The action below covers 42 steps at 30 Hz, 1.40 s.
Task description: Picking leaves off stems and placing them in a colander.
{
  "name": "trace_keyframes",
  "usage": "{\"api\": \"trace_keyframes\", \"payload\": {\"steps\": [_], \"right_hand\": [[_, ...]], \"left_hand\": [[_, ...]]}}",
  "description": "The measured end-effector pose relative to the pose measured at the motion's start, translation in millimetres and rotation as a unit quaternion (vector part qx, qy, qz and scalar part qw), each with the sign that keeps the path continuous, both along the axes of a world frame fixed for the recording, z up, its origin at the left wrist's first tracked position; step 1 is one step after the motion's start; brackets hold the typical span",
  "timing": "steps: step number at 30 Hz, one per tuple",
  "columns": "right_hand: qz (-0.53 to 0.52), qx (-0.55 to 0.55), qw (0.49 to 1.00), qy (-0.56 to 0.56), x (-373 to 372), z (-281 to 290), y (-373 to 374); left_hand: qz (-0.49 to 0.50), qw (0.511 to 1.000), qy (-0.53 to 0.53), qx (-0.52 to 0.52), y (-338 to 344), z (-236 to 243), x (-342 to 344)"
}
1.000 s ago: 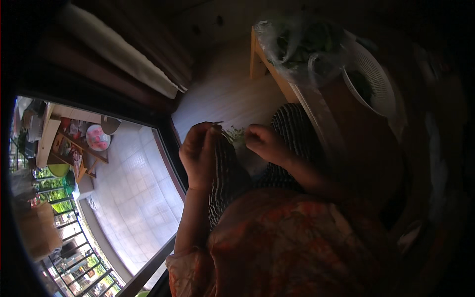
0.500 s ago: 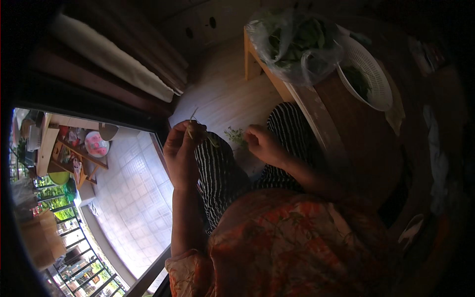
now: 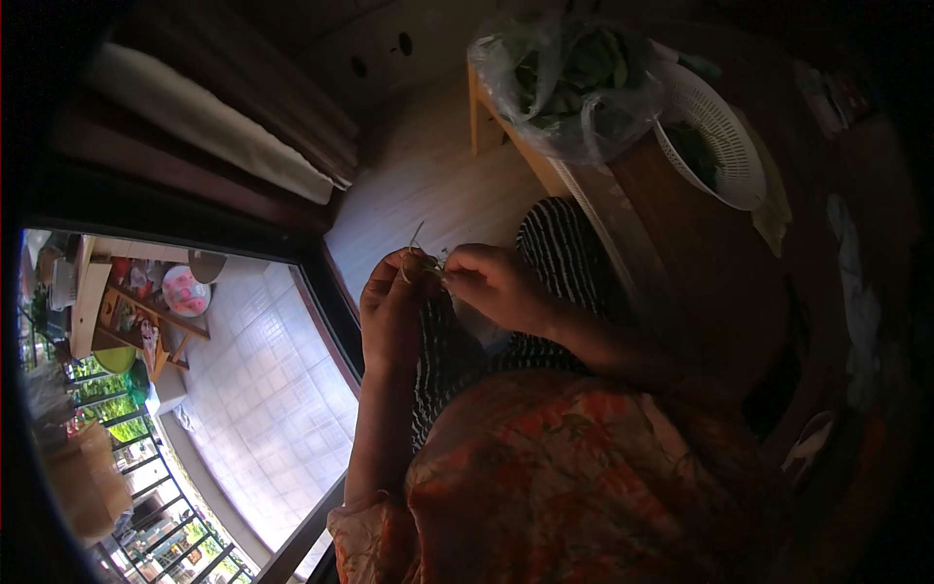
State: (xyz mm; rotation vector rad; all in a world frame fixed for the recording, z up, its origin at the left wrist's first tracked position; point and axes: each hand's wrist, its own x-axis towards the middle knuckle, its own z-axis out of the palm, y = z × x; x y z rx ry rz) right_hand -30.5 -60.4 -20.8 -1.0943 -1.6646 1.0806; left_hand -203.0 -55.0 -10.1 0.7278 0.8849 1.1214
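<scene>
Over my lap my left hand point(image 3: 396, 292) pinches a few thin green plant stems point(image 3: 416, 237), their ends poking up past the fingertips. My right hand point(image 3: 491, 282) has come up against it, thumb and fingers closed at the same spot. A small leafy sprig point(image 3: 440, 257) shows between the two hands, at the right fingertips; most of it is hidden by the fingers. To the right, a white slotted plastic basket point(image 3: 732, 146) on the table holds some dark greens point(image 3: 696, 156). Beside it lies a clear plastic bag point(image 3: 613, 131) full of green leaves point(image 3: 574, 73).
The wooden table point(image 3: 671, 229) runs along my right, its near edge close to my knee. On my left stand a dark door frame point(image 3: 326, 292) and a curtain point(image 3: 224, 136). Beyond the frame lie a tiled balcony floor point(image 3: 263, 360) and a railing point(image 3: 170, 501).
My right hand has moved left with the leafy sprig and now meets my left hand. The left hand has shifted slightly right, still pinching the stems.
</scene>
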Motion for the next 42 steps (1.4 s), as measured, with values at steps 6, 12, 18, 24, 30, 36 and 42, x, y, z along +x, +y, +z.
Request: {"api": "trace_keyframes", "payload": {"steps": [6, 12, 18, 24, 30, 36, 42], "right_hand": [[0.032, -0.132, 0.988, 0.073, 9.4, -2.1, -1.6], [0.047, -0.145, 0.982, 0.112, 12.1, 0.5, -5.0], [-0.03, -0.058, 0.993, 0.103, 8.0, 0.0, -7.0], [-0.07, 0.211, 0.975, -0.029, -2.8, 22.4, 5.3], [-0.106, 0.17, 0.98, -0.006, 4.3, 9.0, 8.4], [-0.089, 0.093, 0.991, 0.028, 6.2, 5.9, 9.6], [-0.088, 0.17, 0.981, 0.008, 2.0, 6.8, 5.2]], "left_hand": [[0.028, 0.999, -0.015, -0.035, 1.8, 4.2, 2.6], [0.012, 1.0, 0.011, -0.012, 3.1, -1.9, 1.5], [0.003, 0.999, 0.04, -0.001, 0.6, 2.3, 4.1], [0.026, 0.993, 0.114, 0.009, -7.3, 4.8, 8.2], [-0.006, 0.992, 0.117, 0.046, -8.2, 11.0, 11.8], [-0.075, 0.99, 0.113, -0.03, -12.5, -0.3, 1.8], [-0.027, 0.994, 0.078, -0.067, -11.9, 1.8, 11.8]]}}
